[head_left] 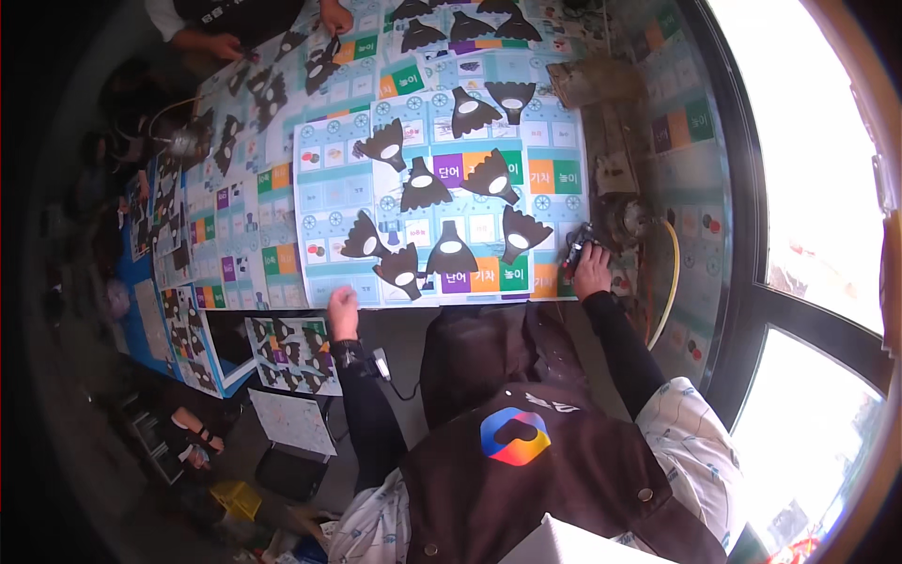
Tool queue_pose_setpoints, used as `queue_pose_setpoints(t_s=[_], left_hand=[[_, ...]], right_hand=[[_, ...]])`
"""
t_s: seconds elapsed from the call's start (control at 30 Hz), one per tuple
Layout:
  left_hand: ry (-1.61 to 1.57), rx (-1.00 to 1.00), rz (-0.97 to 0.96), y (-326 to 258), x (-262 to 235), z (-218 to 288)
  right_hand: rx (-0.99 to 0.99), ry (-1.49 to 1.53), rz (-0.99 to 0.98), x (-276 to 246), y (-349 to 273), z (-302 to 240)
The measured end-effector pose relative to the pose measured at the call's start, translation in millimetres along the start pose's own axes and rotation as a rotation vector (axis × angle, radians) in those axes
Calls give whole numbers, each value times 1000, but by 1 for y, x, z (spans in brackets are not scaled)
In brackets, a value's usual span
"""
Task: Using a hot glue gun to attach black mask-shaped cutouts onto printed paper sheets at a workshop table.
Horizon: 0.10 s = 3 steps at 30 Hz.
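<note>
Several dark brown fan-shaped pieces with scalloped edges and white ovals lie spread over the printed paper sheet in front of me. One such fan-shaped piece is near the front edge, between my hands. My left hand rests at the table's front edge with its fingers curled closed; whatever they may hold is hidden. At the front right corner, my right hand has its fingers on a small black device with reddish bits, whose exact kind I cannot make out.
Across the table, another person's hands work near more dark pieces. A round metal pot-like device with a yellow hose stands at the right edge, beside a window frame. A chair and a board of pieces are at the lower left.
</note>
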<state>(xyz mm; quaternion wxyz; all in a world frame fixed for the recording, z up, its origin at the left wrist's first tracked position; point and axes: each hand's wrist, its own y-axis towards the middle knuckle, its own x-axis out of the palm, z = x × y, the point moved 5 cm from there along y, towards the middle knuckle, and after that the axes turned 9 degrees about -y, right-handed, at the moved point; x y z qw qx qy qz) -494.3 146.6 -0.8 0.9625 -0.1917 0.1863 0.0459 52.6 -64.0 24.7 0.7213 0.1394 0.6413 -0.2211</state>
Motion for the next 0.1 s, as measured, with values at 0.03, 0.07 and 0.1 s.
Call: queue_pose_setpoints(t_s=[0.03,0.07,0.1], left_hand=[[65,-99,-4,-31,-7,-10],[19,-105,15,-58,-10,-20],[9,-78,106,-60,-46,-10]], right_hand=[[31,-22,-47,7,6,-6],[-28,22,-16,4,25,-27],[-398,422,-114,-3,52,-66]])
